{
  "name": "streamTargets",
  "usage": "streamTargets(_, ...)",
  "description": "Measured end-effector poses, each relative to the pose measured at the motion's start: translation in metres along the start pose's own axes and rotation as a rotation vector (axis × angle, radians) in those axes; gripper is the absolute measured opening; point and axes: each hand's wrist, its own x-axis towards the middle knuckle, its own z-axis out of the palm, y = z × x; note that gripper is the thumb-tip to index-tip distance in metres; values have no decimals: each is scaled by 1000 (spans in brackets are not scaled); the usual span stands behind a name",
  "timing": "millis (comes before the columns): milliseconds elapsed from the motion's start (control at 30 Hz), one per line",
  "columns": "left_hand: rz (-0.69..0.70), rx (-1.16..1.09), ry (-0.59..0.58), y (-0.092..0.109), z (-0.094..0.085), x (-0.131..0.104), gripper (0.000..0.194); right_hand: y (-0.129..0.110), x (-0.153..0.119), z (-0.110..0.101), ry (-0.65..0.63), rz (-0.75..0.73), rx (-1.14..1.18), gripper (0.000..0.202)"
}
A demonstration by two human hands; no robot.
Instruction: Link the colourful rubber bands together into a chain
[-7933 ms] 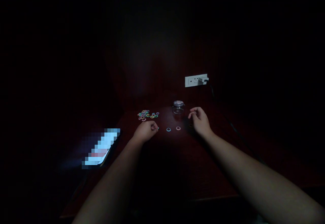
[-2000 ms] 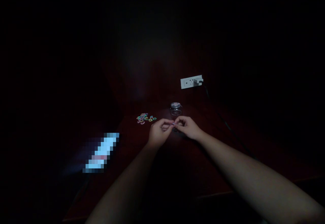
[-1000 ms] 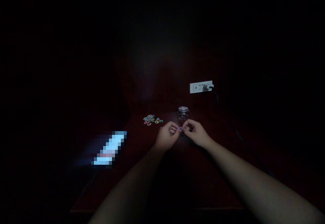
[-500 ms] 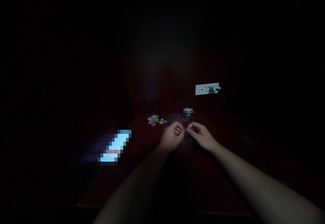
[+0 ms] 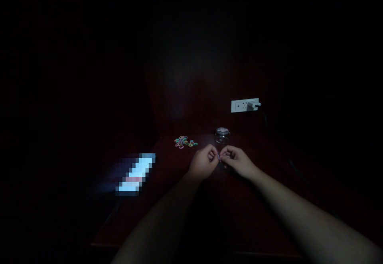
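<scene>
My left hand (image 5: 204,161) and my right hand (image 5: 235,161) meet over the table, fingertips close together. Between them they pinch a small purple hair tie (image 5: 219,157), a loop partly covered by the fingers. Just beyond the fingertips stands a clear jar (image 5: 222,137) with a lid on it. A loose pile of hair ties (image 5: 181,141) in several pastel colours lies past my left hand, to its left.
The dark red table (image 5: 167,224) is dimly lit. A bright, pixelated screen (image 5: 137,174) is at the left edge. On the wall behind, a white socket (image 5: 239,105) holds a plugged-in adapter (image 5: 253,105); a dark cable runs down at the right.
The purple hair tie between my fingers was a thin stretched line and now shows as a small curved loop. Both hands stay almost in place.
</scene>
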Motion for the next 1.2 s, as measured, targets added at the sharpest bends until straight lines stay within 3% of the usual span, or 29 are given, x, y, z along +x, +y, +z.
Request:
streamTargets(400, -22, 34, 46, -1, 2, 1, 6, -3, -2, -2, 13, -94, -187, 19)
streamTargets(667, -9, 19, 14, -3, 5, 2, 25, 0, -2, -5, 56, -149, -267, 11)
streamTargets(1200, -35, -1, -1, 2, 4, 1, 17, 0, -1, -7, 141, -98, -351, 16)
